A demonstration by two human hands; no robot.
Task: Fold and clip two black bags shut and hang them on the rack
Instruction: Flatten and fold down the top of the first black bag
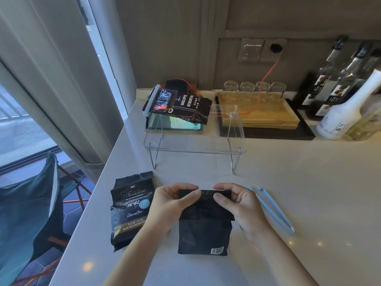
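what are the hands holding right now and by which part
Both hands, left hand and right hand, pinch the folded top edge of the black bag lying barcode side up on the counter.

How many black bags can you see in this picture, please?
3: one bag held by both hands, its top folded; one lying left of it on the counter; one clipped and hanging on the clear rack behind.

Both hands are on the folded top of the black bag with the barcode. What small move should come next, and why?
Probably the right hand should let go and reach for the pale blue clip lying just beside it, while the left hand keeps the fold pinched. The barcode bag has its top turned over but no clip on it, and the rack already carries one clipped bag.
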